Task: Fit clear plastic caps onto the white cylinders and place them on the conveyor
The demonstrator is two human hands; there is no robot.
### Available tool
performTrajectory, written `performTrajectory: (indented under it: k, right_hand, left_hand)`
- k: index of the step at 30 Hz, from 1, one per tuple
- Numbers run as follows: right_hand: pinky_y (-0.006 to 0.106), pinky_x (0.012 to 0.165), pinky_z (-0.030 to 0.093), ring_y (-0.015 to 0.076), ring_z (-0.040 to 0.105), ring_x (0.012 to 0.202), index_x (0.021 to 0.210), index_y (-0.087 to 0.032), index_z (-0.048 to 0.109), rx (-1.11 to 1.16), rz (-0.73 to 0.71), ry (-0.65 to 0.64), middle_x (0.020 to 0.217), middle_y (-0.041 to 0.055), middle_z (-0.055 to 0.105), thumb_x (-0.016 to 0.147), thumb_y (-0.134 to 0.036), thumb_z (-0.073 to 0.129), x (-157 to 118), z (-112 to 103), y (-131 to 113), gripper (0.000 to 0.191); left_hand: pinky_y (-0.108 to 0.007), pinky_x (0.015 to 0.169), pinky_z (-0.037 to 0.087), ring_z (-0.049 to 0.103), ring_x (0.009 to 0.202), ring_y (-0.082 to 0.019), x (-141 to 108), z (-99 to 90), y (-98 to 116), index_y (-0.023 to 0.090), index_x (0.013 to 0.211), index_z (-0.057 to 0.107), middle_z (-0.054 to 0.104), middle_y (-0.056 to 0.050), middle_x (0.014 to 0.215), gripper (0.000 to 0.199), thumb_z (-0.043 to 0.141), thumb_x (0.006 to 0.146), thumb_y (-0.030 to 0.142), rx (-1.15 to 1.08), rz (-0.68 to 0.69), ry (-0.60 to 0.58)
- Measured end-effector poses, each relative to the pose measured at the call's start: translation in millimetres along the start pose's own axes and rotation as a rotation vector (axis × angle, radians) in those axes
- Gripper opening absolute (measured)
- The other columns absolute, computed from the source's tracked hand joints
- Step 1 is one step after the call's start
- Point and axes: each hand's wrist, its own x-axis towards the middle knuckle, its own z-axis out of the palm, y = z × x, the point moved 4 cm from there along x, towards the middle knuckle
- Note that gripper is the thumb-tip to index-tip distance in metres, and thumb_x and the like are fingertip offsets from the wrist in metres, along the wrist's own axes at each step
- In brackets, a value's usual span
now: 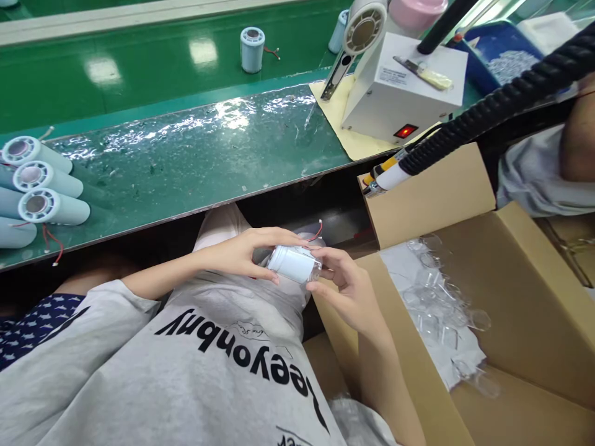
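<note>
Over my lap, both hands have hold of a small light-blue cylinder (292, 263) that lies tilted on its side. A red wire (318, 231) with a small white connector sticks up behind it. My left hand (255, 251) grips the cylinder's left end, fingers over the top and thumb below. At the right end, the fingers and thumb of my right hand (346, 288) pinch a clear plastic piece (318, 267) around or against the cylinder; my fingers partly hide where they meet.
Several similar cylinders (56, 207) lie on the green bench (199, 161) at left; another cylinder (252, 52) stands farther back. A white machine (404, 87) with a lit red switch sits at right. Below it, an open carton (525, 310) holds clear plastic pieces (437, 303). A black coiled hose (493, 111) hangs above.
</note>
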Motion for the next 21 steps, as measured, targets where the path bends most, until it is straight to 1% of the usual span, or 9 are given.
performTrajectory:
  k: [2,7,10,12,16,19,21]
  right_hand:
    - [0.032,0.084,0.066,0.022,0.071,0.109,0.119,-0.031,0.069,0.051,0.039,-0.005,0.125,0.0041,0.071,0.085,-0.037,0.084,0.3,-0.1,1.4,0.038]
    - [0.027,0.072,0.064,0.0188,0.071,0.095,0.116,-0.031,0.068,0.194,0.147,-0.015,0.116,0.0037,0.071,0.084,-0.037,0.084,3.8,2.4,5.0,0.036]
    - [0.029,0.072,0.063,0.0198,0.071,0.094,0.113,-0.028,0.068,0.235,0.181,-0.003,0.116,0.0053,0.072,0.083,-0.043,0.083,6.4,4.2,4.8,0.037]
    - [0.029,0.07,0.062,0.0195,0.07,0.089,0.111,-0.027,0.067,0.245,0.196,0.001,0.109,0.0055,0.073,0.084,-0.048,0.081,8.1,5.8,4.8,0.037]
    - [0.028,0.059,0.06,0.0173,0.067,0.071,0.105,-0.025,0.064,0.275,0.241,0.008,0.087,0.0022,0.07,0.083,-0.055,0.078,11.1,10.1,8.8,0.04]
    - [0.027,0.054,0.06,0.0157,0.065,0.065,0.102,-0.024,0.062,0.353,0.296,0.02,0.081,0.0001,0.066,0.08,-0.061,0.078,12.4,13.5,15.1,0.046]
    - [0.026,0.051,0.06,0.0149,0.065,0.063,0.099,-0.023,0.061,0.396,0.335,0.031,0.08,-0.0006,0.063,0.077,-0.065,0.079,12.9,15.1,19.0,0.051]
  left_hand:
    - [-0.046,0.119,0.044,0.056,0.141,-0.03,-0.4,0.2,0.4,0.028,0.148,0.058,0.06,-0.014,0.15,0.071,0.084,0.082,0.03,0.016,0.02,-0.004]
    - [-0.046,0.119,0.044,0.056,0.141,-0.03,-0.5,-0.1,0.9,0.028,0.148,0.058,0.06,-0.014,0.15,0.072,0.084,0.082,0.031,0.038,0.007,-0.006]
    - [-0.046,0.119,0.044,0.056,0.141,-0.03,-1.0,-0.2,1.4,0.028,0.148,0.057,0.06,-0.014,0.15,0.071,0.083,0.083,0.03,0.043,0.02,-0.01]
    - [-0.046,0.119,0.044,0.056,0.141,-0.029,-1.4,-0.1,1.3,0.027,0.148,0.057,0.061,-0.014,0.149,0.07,0.083,0.083,0.03,0.046,0.024,-0.01]
    - [-0.047,0.119,0.044,0.056,0.141,-0.031,-2.1,0.6,-0.7,0.026,0.146,0.059,0.061,-0.014,0.149,0.069,0.083,0.082,0.033,0.044,-0.009,-0.015]
    - [-0.048,0.119,0.043,0.056,0.141,-0.031,-2.3,1.0,-1.6,0.026,0.145,0.06,0.062,-0.014,0.149,0.067,0.083,0.083,0.034,0.041,-0.033,-0.015]
    - [-0.047,0.119,0.044,0.056,0.14,-0.03,-2.2,1.2,-1.1,0.026,0.146,0.06,0.062,-0.014,0.148,0.067,0.082,0.083,0.033,0.04,-0.023,-0.015]
